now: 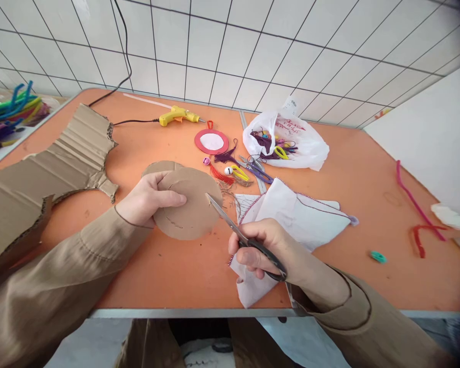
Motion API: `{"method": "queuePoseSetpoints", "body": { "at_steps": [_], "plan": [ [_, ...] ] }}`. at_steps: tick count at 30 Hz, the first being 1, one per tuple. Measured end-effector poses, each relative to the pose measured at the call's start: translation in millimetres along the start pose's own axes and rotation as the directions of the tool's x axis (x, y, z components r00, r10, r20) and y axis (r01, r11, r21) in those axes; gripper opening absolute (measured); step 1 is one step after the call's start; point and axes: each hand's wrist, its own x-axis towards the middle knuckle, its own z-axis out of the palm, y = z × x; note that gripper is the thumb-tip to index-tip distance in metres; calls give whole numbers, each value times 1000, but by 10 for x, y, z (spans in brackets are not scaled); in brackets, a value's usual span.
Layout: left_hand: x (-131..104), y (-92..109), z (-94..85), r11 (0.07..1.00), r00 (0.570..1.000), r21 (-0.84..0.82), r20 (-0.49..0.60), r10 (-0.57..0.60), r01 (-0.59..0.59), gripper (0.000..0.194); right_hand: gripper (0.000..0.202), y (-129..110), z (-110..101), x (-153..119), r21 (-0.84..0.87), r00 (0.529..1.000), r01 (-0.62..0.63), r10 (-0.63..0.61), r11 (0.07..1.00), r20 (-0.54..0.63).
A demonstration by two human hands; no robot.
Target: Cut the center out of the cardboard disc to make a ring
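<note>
In my left hand [153, 197] is a round brown cardboard disc [191, 220], pinched at its left side with the thumb on top. Slit-like marks show near its lower edge. My right hand [264, 245] grips black-handled scissors [230, 222], their blades together and the tip touching the disc right of its middle. Behind the held disc, part of another cardboard disc [163, 166] shows; whether my left hand holds it too, I cannot tell. A white cloth [310, 217] with purple stitching lies under and beyond my right hand.
Cut corrugated cardboard [61, 158] covers the left side. Farther back are a yellow glue gun [178, 116] with its cord, a red-rimmed disc [211, 141], tassels, bells, purple-handled scissors [258, 169] and a white plastic bag [302, 143]. Pipe cleaners [417, 199] lie at right.
</note>
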Motion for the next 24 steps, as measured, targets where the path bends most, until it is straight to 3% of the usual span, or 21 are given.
{"method": "queuePoseSetpoints", "body": {
  "at_steps": [5, 10, 13, 19, 24],
  "plan": [
    [-7, 44, 20, 997, 999, 81, -50, -7, 11, 31, 48, -2, 10, 11, 54, 998, 8, -11, 999, 54],
    [-1, 75, -13, 994, 998, 113, -60, -4, 11, 31, 65, -16, 16, 12, 165, 993, -20, 0, 986, 120],
    [7, 94, -18, 994, 997, 110, -83, 6, 3, 32, 66, -32, 23, 13, 147, 994, -23, 7, 989, 109],
    [-8, 91, 3, 992, 1000, 127, -29, -1, 5, 27, 66, -62, 50, 14, 144, 997, -20, 8, 989, 81],
    [-12, 51, 0, 994, 1000, 113, -23, 0, 3, 32, 53, -41, 72, 19, 185, 998, 12, -21, 983, 51]
  ]
}}
